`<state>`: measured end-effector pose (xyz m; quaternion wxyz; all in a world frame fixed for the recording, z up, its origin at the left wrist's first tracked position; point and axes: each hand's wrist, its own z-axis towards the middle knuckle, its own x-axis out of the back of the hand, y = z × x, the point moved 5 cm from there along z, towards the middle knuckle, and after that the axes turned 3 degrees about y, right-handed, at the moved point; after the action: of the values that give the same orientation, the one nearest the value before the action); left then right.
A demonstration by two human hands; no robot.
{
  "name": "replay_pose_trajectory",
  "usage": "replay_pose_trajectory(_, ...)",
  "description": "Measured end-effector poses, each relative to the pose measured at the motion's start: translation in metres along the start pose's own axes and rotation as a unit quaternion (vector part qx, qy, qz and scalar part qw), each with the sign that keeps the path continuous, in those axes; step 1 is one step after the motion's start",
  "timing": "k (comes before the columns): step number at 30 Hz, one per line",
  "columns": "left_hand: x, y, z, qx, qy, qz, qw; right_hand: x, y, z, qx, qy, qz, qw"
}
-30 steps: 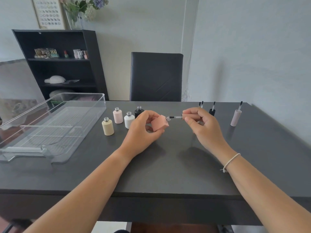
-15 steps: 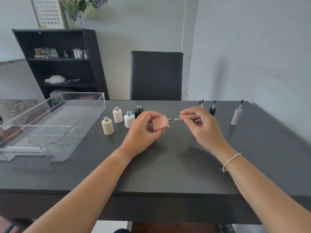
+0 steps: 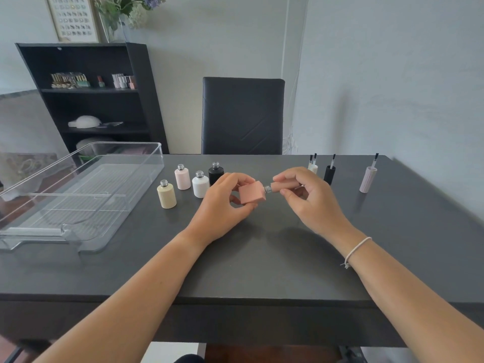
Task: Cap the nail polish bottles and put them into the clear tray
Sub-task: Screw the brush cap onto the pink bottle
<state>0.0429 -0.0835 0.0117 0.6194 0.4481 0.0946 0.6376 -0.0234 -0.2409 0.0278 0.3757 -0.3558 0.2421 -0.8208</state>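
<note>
My left hand (image 3: 225, 205) holds a square salmon-pink bottle (image 3: 252, 193) tilted on its side above the table. My right hand (image 3: 307, 197) grips the matching pink cap (image 3: 278, 186), pushed right up against the bottle's silver neck. Uncapped on the table stand a cream bottle (image 3: 166, 195), a pale pink bottle (image 3: 182, 178), a white bottle (image 3: 200, 184) and a black bottle (image 3: 215, 172). Behind my right hand stand brush caps, bristles up: a white one (image 3: 312, 167), a black one (image 3: 329, 174) and a ribbed pale pink one (image 3: 368, 179). The clear tray (image 3: 86, 231) lies at the left.
The dark table's front edge (image 3: 235, 299) runs across near me. A black chair (image 3: 242, 116) stands behind the table, a black shelf unit (image 3: 86, 100) at the back left, and a wall close on the right.
The cap's brush has slid into the bottle: the brush stem showed between cap and neck earlier, and now the cap meets the neck. Both hands have stayed in place.
</note>
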Motion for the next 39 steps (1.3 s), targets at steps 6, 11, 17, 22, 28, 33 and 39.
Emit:
replay_pose_trajectory(6, -0.0002, -0.0004, 0.0001, -0.001, -0.003, 0.001, 1.0, -0.004, -0.0005, 0.0012, -0.004, -0.006, 0.008, 1.0)
replay_pose_trajectory(11, -0.0005, 0.0006, -0.0005, -0.004, -0.001, 0.0, 1.0, -0.0001, 0.0046, 0.0004, -0.043, -0.003, 0.006, 0.999)
replay_pose_trajectory(17, 0.0002, 0.0027, -0.0011, -0.011, -0.002, -0.005, 1.0, -0.0051, 0.0044, -0.0018, -0.053, -0.038, 0.019, 0.998)
replay_pose_trajectory(22, 0.0003, 0.0029, -0.0011, -0.01, -0.004, -0.01, 1.0, -0.0036, 0.004, -0.0024, -0.053, -0.051, 0.025, 0.997)
replay_pose_trajectory(28, 0.0023, 0.0045, -0.0011, -0.019, -0.004, -0.018, 1.0, 0.0008, 0.0043, 0.0002, -0.065, -0.013, 0.006, 0.998)
replay_pose_trajectory(33, 0.0031, 0.007, -0.0025, -0.03, -0.004, -0.039, 0.999, 0.0011, 0.0019, -0.0006, -0.063, -0.019, 0.024, 0.998)
replay_pose_trajectory(39, 0.0025, 0.0079, -0.0031, -0.041, -0.004, -0.04, 0.998, 0.0038, 0.0037, -0.0014, -0.076, -0.007, 0.013, 0.997)
